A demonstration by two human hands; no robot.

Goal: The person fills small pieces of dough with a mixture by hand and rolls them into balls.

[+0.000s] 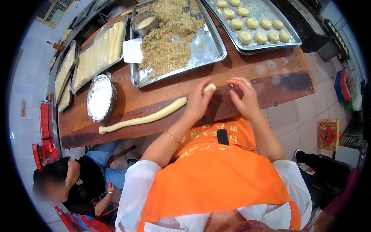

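My left hand (198,99) holds a small round dough piece (210,88) between thumb and fingers, above the near edge of the wooden table. Just right of it, apart from the dough, my right hand (245,99) is curved with thumb and fingers separated; a tiny pale spot shows by its fingertips, too small to make out. A long dough rope (145,118) lies to the left, its right end beside my left wrist. Beyond my hands, a metal tray (181,70) carries crumbly brown filling (168,50), a metal cup (144,23) and a white scraper (132,51).
A bowl of white flour (100,98) stands left of the filling tray. Dough strips under plastic fill another tray (94,56). At the far right, a tray (266,47) holds several round dough cakes (252,23). A seated person (87,176) is at lower left, below the table edge.
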